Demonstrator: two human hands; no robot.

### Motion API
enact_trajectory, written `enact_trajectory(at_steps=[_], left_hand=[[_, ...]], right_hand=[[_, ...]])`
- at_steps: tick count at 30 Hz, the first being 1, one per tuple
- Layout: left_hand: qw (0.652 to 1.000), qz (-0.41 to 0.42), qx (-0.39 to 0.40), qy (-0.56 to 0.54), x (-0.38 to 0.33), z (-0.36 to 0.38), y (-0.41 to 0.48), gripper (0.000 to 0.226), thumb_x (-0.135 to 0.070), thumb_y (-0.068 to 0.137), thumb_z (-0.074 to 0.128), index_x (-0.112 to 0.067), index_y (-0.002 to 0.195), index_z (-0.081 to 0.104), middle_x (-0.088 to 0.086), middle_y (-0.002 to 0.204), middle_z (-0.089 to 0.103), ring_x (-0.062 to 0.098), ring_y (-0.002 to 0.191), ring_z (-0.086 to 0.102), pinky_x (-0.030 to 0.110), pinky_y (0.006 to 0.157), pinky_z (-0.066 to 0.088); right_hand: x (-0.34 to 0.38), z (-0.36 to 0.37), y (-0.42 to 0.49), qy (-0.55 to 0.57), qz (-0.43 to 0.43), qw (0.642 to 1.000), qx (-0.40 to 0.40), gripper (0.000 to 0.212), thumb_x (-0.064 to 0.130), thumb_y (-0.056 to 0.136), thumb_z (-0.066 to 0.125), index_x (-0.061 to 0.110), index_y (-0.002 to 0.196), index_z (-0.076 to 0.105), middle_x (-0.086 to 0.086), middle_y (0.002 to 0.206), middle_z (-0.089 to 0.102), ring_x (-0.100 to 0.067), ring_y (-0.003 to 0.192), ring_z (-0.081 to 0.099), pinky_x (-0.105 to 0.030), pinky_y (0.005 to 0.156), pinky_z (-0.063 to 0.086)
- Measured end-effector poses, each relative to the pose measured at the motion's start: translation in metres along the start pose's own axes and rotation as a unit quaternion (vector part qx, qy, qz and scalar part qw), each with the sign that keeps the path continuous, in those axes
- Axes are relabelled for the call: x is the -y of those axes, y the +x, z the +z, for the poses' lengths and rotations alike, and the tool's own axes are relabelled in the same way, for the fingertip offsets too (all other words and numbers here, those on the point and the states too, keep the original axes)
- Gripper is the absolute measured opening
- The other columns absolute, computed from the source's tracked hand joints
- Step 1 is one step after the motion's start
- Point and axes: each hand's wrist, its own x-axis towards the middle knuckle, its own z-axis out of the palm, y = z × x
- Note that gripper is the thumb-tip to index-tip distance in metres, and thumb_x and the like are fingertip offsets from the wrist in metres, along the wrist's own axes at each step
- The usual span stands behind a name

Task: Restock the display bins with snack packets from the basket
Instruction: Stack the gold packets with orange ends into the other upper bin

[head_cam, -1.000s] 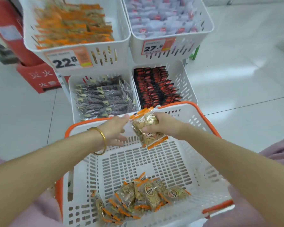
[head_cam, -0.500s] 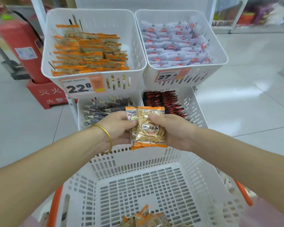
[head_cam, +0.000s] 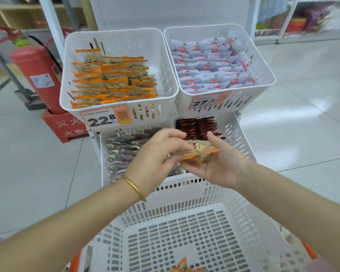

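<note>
While both hands meet over the seam between lower-left bin [head_cam: 103, 154] and lower-right bin [head_cam: 236, 134], left hand [head_cam: 161, 152] pinches the orange-edged snack packet [head_cam: 201, 150] from above, fingers curled on it. Right hand [head_cam: 219, 166] cradles it palm-up, fingers flat, thumb raised. Packet is clear of the white basket [head_cam: 185, 209], below the top-left bin [head_cam: 166, 107] of matching orange packets [head_cam: 110, 85].

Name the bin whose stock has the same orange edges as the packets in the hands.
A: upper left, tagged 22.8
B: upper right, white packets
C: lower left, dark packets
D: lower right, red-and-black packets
A: the packets between the left hand and the right hand have orange edges, like the rows of orange-edged packets in the upper left bin.
</note>
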Motion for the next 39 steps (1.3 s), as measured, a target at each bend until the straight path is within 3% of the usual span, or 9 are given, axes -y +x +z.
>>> enact_trajectory(at_steps=[4,8,11,14,18,23,26,32,39], left_hand=[[0.998,0.006,0.056,-0.002,-0.003,0.002,-0.008,0.047,0.004,0.076,0.045,-0.024,0.104,0.07,-0.002,0.131,0.038,0.008,0.127,0.036,0.014,0.108,0.028],[0.971,-0.204,-0.033,-0.119,-0.013,-0.005,0.0,0.047,0.011,0.081,0.046,-0.03,0.101,0.06,-0.006,0.127,0.04,-0.007,0.117,0.04,0.016,0.104,0.035],[0.876,-0.375,0.013,-0.303,-0.008,-0.003,0.006,0.039,-0.022,0.091,0.059,-0.008,0.126,0.051,0.012,0.119,0.057,0.011,0.101,0.061,0.035,0.086,0.055],[0.794,-0.435,0.027,-0.424,-0.011,0.002,0.007,0.017,-0.014,0.089,0.06,-0.003,0.102,0.061,0.015,0.097,0.067,0.019,0.082,0.067,0.033,0.068,0.059],[0.786,-0.443,-0.023,-0.431,-0.007,0.003,0.007,0.012,0.001,0.085,0.061,-0.003,0.096,0.057,0.014,0.095,0.065,0.021,0.079,0.066,0.03,0.06,0.059],[0.822,-0.445,-0.049,-0.352,0.004,-0.009,0.009,0.016,-0.004,0.085,0.064,-0.009,0.098,0.056,0.01,0.088,0.065,0.018,0.07,0.06,0.033,0.061,0.052],[0.834,-0.441,-0.079,-0.321,0.012,-0.016,0.009,0.015,-0.004,0.087,0.062,-0.009,0.1,0.056,0.003,0.079,0.066,0.015,0.063,0.062,0.038,0.068,0.054],[0.818,-0.447,-0.093,-0.35,0.012,-0.017,0.01,0.012,-0.001,0.089,0.058,-0.007,0.1,0.057,0.008,0.09,0.067,0.023,0.079,0.064,0.041,0.075,0.054],[0.766,-0.469,-0.101,-0.428,0.011,-0.013,0.012,0.016,0.003,0.086,0.061,-0.003,0.098,0.053,0.02,0.112,0.064,0.03,0.098,0.065,0.037,0.076,0.056]], right_hand=[[0.003,-0.001,-0.005,-0.039,-0.028,0.998,0.034,0.032,0.022,0.095,0.052,0.001,0.118,0.059,-0.015,0.102,0.071,-0.024,0.077,0.07,-0.031,0.06,0.058],[0.004,0.0,-0.007,-0.055,-0.07,0.995,0.038,0.032,0.016,0.094,0.055,0.003,0.123,0.057,-0.017,0.111,0.068,-0.03,0.096,0.069,-0.037,0.068,0.059],[0.001,0.003,-0.007,-0.063,-0.103,0.991,0.055,0.032,0.013,0.095,0.053,0.005,0.126,0.053,-0.018,0.113,0.067,-0.032,0.1,0.067,-0.04,0.073,0.058],[-0.003,0.006,-0.007,-0.06,-0.108,0.99,0.07,0.026,0.006,0.095,0.047,0.005,0.12,0.055,-0.018,0.109,0.068,-0.03,0.091,0.067,-0.04,0.073,0.058],[0.004,0.006,-0.01,-0.113,-0.123,0.983,0.07,0.021,-0.005,0.095,0.041,0.007,0.093,0.058,-0.007,0.075,0.069,-0.019,0.062,0.067,-0.029,0.051,0.053],[0.018,-0.005,-0.004,-0.24,-0.15,0.959,-0.024,0.028,-0.004,0.088,0.058,0.008,0.113,0.056,-0.012,0.109,0.065,-0.024,0.089,0.068,-0.029,0.058,0.056],[0.027,-0.006,-0.005,-0.356,-0.178,0.915,-0.074,0.038,0.003,0.081,0.07,0.01,0.115,0.054,-0.01,0.106,0.066,-0.022,0.083,0.064,-0.023,0.05,0.049],[0.027,-0.002,-0.007,-0.314,-0.17,0.933,-0.033,0.021,-0.001,0.086,0.063,0.014,0.099,0.056,-0.004,0.088,0.067,-0.019,0.072,0.062,-0.027,0.061,0.053],[0.015,-0.001,-0.005,-0.227,-0.205,0.951,-0.053,0.02,0.002,0.091,0.057,0.016,0.106,0.058,-0.005,0.096,0.069,-0.019,0.079,0.065,-0.028,0.062,0.055]])
